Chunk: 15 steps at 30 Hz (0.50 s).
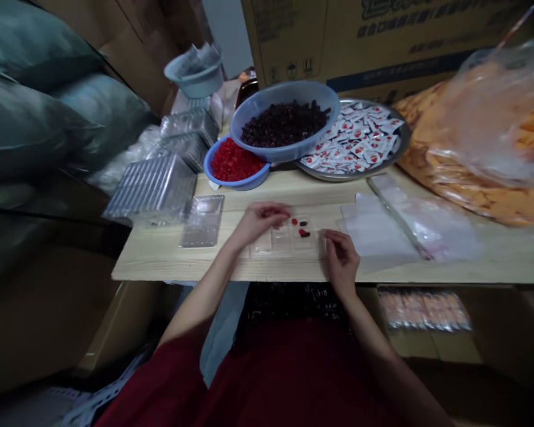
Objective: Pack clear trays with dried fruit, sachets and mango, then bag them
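Note:
My left hand point(260, 222) hovers at the left of a clear plastic compartment tray point(285, 246) on a pale wooden table point(173, 261), its fingertips drawn together by a few small red and dark fruit pieces point(301, 228). Whether those fingers hold a piece is hidden. My right hand point(340, 258) lies at the tray's right edge with curled fingers touching it. Straight ahead, a blue bowl of dark dried berries point(285, 123) overlaps a small blue bowl of red diced fruit point(237, 163) and a steel tray of white and red sachets point(353, 139).
Stacked clear plastic trays point(151, 190) and one loose tray point(202, 220) lie left of my hands. Clear plastic bags point(374, 231) lie to the right, beside a large bag of orange food point(485, 142). Cardboard boxes point(338, 35) and grey-green sacks point(44, 112) crowd the table's back and left.

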Each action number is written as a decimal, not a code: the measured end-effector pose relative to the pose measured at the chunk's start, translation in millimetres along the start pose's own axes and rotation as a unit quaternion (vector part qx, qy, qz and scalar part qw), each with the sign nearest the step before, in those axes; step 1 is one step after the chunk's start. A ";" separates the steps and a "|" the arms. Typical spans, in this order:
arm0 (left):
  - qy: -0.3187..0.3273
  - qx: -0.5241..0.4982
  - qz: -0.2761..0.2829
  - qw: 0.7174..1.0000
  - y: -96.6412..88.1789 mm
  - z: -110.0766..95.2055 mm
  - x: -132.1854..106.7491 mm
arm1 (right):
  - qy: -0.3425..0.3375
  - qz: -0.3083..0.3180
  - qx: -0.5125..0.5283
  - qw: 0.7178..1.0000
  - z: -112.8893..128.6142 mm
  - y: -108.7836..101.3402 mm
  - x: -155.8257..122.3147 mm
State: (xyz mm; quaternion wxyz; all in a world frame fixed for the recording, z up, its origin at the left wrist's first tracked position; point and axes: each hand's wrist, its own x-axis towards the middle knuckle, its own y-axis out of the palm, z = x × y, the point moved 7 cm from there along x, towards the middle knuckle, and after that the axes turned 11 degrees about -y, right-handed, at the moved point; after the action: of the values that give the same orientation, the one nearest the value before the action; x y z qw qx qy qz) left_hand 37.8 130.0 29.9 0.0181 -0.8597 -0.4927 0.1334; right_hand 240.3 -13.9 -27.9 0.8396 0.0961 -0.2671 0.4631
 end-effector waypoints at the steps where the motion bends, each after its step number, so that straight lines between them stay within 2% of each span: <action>1: 0.006 0.052 0.025 0.998 23.0 3.9 -8.0 | 0.004 -0.001 0.004 1.000 -1.5 0.1 0.2; 3: 0.038 0.143 0.048 0.988 56.8 9.9 -18.1 | 0.001 0.013 0.003 1.000 -2.5 2.2 -0.1; 6: 0.106 0.234 0.079 0.963 82.2 14.1 -22.6 | -0.007 0.027 -0.007 1.000 -1.2 3.9 -1.0; 8: 0.127 0.257 0.082 0.955 82.2 15.0 -22.6 | -0.012 0.034 -0.014 0.999 0.1 4.1 -1.2; 11: 0.112 0.252 0.037 0.960 66.7 15.6 -21.6 | -0.021 0.057 -0.026 0.998 1.8 6.1 -1.4; 13: 0.110 0.256 0.031 0.960 62.2 17.4 -21.9 | -0.036 0.087 -0.043 0.995 3.3 10.4 -1.6; 15: 0.127 0.278 0.040 0.951 65.2 20.1 -21.7 | -0.066 0.129 -0.067 0.987 6.2 17.6 -2.4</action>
State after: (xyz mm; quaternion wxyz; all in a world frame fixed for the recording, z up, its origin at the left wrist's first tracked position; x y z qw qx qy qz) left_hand 77.4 75.9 4.5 0.3133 -0.8496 -0.3947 0.1556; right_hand 222.4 -8.4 -25.5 0.7580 0.0345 -0.3626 0.5410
